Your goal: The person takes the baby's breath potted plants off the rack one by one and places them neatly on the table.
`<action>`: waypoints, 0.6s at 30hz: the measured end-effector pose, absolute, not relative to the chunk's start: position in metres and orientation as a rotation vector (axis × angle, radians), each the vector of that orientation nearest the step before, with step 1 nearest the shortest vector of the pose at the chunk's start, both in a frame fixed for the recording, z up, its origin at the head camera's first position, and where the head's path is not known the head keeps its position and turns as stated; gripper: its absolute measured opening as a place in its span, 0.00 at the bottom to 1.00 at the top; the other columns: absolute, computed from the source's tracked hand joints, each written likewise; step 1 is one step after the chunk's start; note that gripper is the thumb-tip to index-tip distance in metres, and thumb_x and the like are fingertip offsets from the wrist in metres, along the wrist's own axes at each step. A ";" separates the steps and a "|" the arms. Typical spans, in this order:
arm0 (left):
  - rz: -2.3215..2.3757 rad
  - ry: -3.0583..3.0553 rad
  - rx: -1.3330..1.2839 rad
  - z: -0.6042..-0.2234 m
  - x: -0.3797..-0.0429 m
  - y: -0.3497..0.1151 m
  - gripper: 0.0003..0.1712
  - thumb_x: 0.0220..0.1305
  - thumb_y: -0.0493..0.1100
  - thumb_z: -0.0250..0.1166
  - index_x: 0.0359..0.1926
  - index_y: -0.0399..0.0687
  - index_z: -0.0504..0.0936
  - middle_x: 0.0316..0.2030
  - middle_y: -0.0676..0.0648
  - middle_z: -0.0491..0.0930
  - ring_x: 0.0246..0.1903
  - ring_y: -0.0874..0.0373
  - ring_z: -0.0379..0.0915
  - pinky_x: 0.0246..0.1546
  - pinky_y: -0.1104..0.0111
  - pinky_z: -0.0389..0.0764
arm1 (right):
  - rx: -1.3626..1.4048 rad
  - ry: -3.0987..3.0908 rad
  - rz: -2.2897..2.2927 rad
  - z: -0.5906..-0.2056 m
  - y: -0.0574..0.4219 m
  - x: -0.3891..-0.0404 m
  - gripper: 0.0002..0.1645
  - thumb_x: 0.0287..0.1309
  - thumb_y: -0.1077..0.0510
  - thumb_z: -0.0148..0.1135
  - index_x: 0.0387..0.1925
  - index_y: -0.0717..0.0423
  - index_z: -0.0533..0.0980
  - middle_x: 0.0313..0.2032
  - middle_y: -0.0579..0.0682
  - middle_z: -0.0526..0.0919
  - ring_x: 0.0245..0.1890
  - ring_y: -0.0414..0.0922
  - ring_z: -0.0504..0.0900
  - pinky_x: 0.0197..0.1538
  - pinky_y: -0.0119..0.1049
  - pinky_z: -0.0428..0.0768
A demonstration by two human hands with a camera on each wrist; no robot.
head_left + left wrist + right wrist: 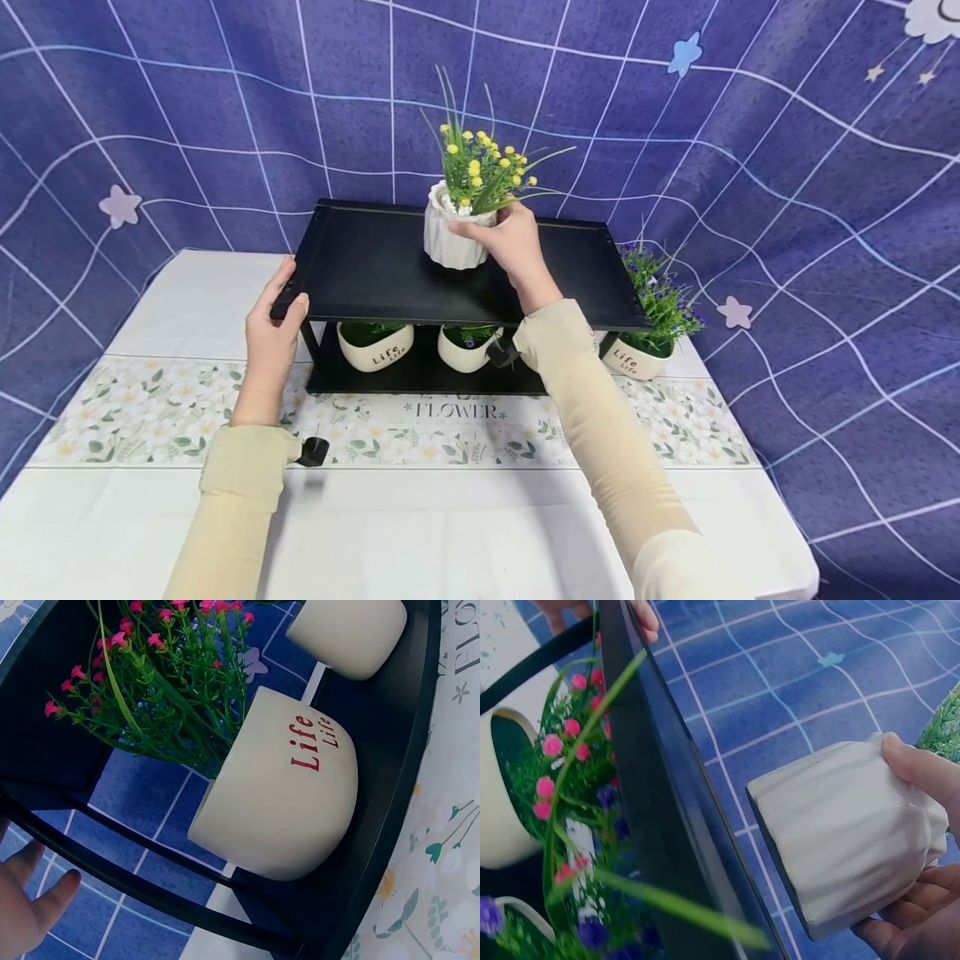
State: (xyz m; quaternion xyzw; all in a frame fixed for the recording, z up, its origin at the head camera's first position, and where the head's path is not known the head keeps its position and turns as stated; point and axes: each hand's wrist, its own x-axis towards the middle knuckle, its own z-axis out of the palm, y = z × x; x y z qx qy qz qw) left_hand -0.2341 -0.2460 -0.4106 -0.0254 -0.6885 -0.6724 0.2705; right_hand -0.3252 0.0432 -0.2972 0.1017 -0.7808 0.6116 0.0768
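My right hand (517,246) grips the rim of a white fluted flowerpot (448,237) with yellow flowers (480,162) and long green blades. In the right wrist view, the flowerpot (840,840) is apart from the shelf's top board (667,780), with its dark base facing the board. My left hand (272,333) holds the left end of the black two-tier shelf (360,267), thumb on top and fingers under the edge. Beneath the top board, a cream "Life" pot (285,795) with pink flowers (124,637) stands on the lower tier.
Another cream pot (465,354) stands mid lower tier; my right sleeve partly hides that tier's right end. Right of the shelf, a cream pot (637,358) holds purple flowers (660,292). A floral runner (442,446) crosses the white table (420,533). A blue curtain (345,100) hangs behind.
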 end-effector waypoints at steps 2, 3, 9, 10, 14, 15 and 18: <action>-1.811 -1.855 -0.068 -0.411 -0.234 -0.247 0.28 0.67 0.32 0.56 0.68 0.39 0.68 0.71 0.41 0.61 0.72 0.58 0.56 0.64 0.85 0.64 | 0.300 -2.327 1.835 -0.297 0.050 -0.325 0.39 0.44 0.55 0.77 0.59 0.58 0.73 0.52 0.56 0.83 0.50 0.43 0.82 0.53 0.35 0.81; -1.808 -1.859 -0.068 -0.411 -0.235 -0.247 0.28 0.67 0.32 0.55 0.68 0.39 0.68 0.72 0.41 0.61 0.72 0.58 0.55 0.64 0.85 0.64 | 0.293 -2.324 1.834 -0.296 0.053 -0.325 0.38 0.43 0.55 0.77 0.59 0.58 0.73 0.52 0.56 0.83 0.50 0.43 0.82 0.53 0.35 0.81; -1.798 -1.870 -0.063 -0.411 -0.234 -0.246 0.28 0.67 0.32 0.55 0.68 0.40 0.68 0.71 0.43 0.62 0.72 0.59 0.55 0.64 0.85 0.64 | 0.275 -2.323 1.820 -0.296 0.069 -0.322 0.37 0.43 0.56 0.77 0.57 0.57 0.74 0.52 0.56 0.83 0.49 0.42 0.81 0.52 0.35 0.80; -1.800 -1.866 -0.065 -0.411 -0.234 -0.246 0.28 0.67 0.32 0.56 0.68 0.39 0.68 0.71 0.43 0.62 0.72 0.59 0.56 0.64 0.85 0.64 | 0.278 -2.320 1.819 -0.296 0.071 -0.322 0.37 0.43 0.56 0.77 0.58 0.57 0.74 0.52 0.56 0.83 0.50 0.42 0.81 0.53 0.35 0.80; -1.806 -1.853 -0.078 -0.410 -0.234 -0.246 0.28 0.67 0.32 0.56 0.67 0.39 0.68 0.71 0.42 0.62 0.72 0.58 0.56 0.65 0.84 0.64 | 0.277 -2.310 1.824 -0.296 0.082 -0.318 0.37 0.44 0.57 0.76 0.58 0.57 0.74 0.53 0.56 0.83 0.50 0.41 0.80 0.53 0.33 0.80; -1.806 -1.853 -0.079 -0.410 -0.234 -0.246 0.28 0.66 0.32 0.56 0.67 0.39 0.68 0.71 0.42 0.62 0.72 0.58 0.56 0.64 0.84 0.64 | 0.276 -2.305 1.825 -0.295 0.084 -0.317 0.36 0.44 0.57 0.76 0.58 0.58 0.74 0.53 0.56 0.83 0.50 0.40 0.80 0.52 0.32 0.80; -1.809 -1.852 -0.081 -0.410 -0.234 -0.246 0.28 0.66 0.32 0.56 0.67 0.38 0.69 0.71 0.42 0.62 0.72 0.58 0.56 0.64 0.84 0.64 | 0.271 -2.290 1.824 -0.295 0.092 -0.312 0.34 0.44 0.58 0.76 0.55 0.59 0.75 0.50 0.57 0.83 0.44 0.39 0.79 0.45 0.29 0.79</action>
